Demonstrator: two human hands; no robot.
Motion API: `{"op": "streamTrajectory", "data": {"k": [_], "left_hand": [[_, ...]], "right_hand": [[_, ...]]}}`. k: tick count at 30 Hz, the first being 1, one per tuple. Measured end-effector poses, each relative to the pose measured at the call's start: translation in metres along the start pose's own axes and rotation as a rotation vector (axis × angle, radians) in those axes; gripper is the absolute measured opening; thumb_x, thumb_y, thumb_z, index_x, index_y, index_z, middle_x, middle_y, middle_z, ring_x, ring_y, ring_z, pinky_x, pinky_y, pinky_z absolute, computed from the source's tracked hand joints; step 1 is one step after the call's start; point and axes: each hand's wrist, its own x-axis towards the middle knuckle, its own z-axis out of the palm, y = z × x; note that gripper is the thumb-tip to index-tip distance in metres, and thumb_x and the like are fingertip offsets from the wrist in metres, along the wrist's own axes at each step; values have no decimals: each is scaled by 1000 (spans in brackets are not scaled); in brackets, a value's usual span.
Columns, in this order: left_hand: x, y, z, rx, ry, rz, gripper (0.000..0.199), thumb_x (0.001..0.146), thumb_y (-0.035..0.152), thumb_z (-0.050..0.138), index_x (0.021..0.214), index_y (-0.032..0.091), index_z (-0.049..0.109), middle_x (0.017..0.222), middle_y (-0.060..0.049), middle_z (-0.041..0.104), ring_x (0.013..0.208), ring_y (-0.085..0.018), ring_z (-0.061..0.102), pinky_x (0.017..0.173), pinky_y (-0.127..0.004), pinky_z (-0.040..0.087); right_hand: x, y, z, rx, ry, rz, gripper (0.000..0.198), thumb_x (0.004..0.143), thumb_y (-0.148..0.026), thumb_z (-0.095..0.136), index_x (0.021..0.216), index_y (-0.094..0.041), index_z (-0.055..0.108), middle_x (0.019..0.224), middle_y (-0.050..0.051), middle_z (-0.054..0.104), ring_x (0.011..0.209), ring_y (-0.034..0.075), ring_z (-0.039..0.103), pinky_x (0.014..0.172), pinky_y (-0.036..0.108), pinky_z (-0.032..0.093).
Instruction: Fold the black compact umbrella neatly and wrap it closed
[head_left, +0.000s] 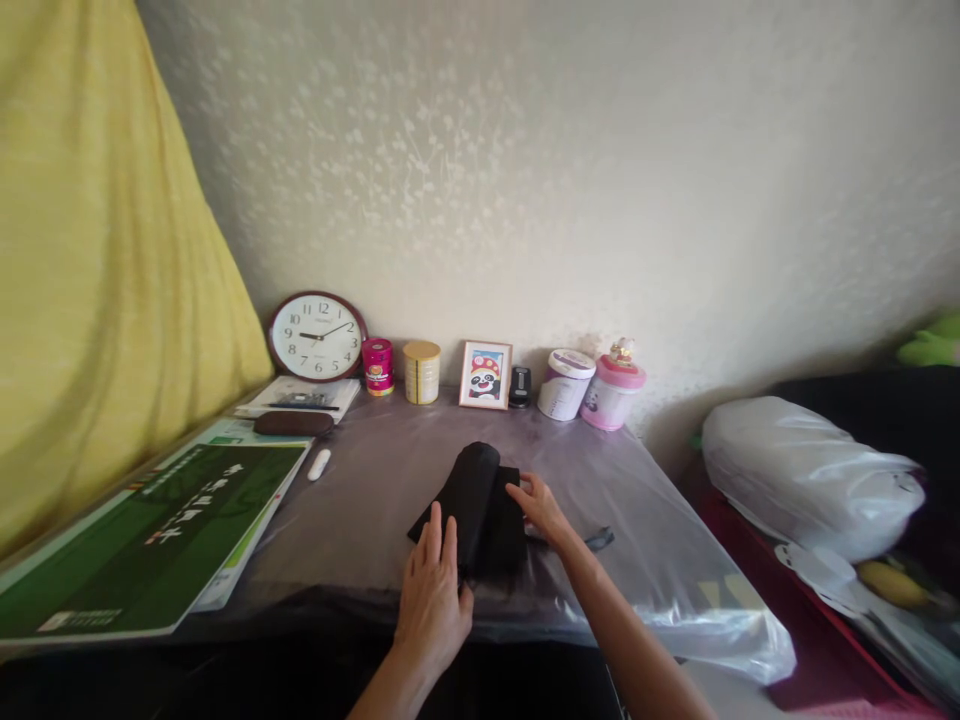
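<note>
A thick black roll (pixel 474 485) lies on the table, pointing away from me, with flat black cloth (pixel 504 530) spread out on both sides of it. Whether roll and cloth are one piece, I cannot tell. My left hand (pixel 435 590) rests against the near left side of the roll, fingers extended and apart. At the cloth's right edge, my right hand (pixel 538 505) has its fingers bent and pinching the border. A small grey-blue strip (pixel 600 539) lies on the table just beyond my right wrist.
Left on the plastic-covered table (pixel 360 500) are a green book (pixel 195 540), a brown case (pixel 292 424) and a white oval object (pixel 319 464). A clock (pixel 319 337), tins, a framed panda picture (pixel 486 376) and tubs (pixel 566 385) line the wall. A white bag (pixel 810 470) sits right.
</note>
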Motion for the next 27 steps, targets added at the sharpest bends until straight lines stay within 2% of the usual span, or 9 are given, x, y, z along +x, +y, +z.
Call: {"op": "streamTrajectory", "data": {"k": [2,5,8,16,27], "left_hand": [[1,0,0,14,-34,18,72,70,9,41,138,5,17,150,-17,9,135,-26,21,106,-39,30],[2,-1,2,2,-62,23,75,69,9,39,139,3,13,147,-17,22,134,-24,26,106,-39,31],[2,-3,5,-23,-53,28,75,68,9,38,139,5,14,145,-16,28,132,-24,30,105,-40,32],[2,-6,10,-45,-53,39,76,67,7,38,139,3,11,145,-18,27,132,-24,29,105,-39,33],[2,-8,12,-161,6,104,89,67,3,38,138,11,-14,146,-17,24,134,-24,25,106,-41,32]], "right_hand": [[-1,-5,5,23,-14,-2,40,77,-27,56,114,-15,48,68,-3,59,50,10,56,34,17,42],[-1,-11,12,55,-38,-6,41,76,-22,55,115,-17,45,68,-4,59,48,9,55,35,17,44],[1,-16,18,78,-51,-25,40,75,-22,55,113,-17,46,67,-5,57,49,9,55,36,18,47],[6,-26,37,85,-55,-66,43,73,-20,58,115,-16,48,65,-7,49,48,6,51,36,18,49],[3,-34,44,53,-153,-66,42,80,-20,53,121,-14,44,68,-4,57,39,7,55,38,21,51]]}}
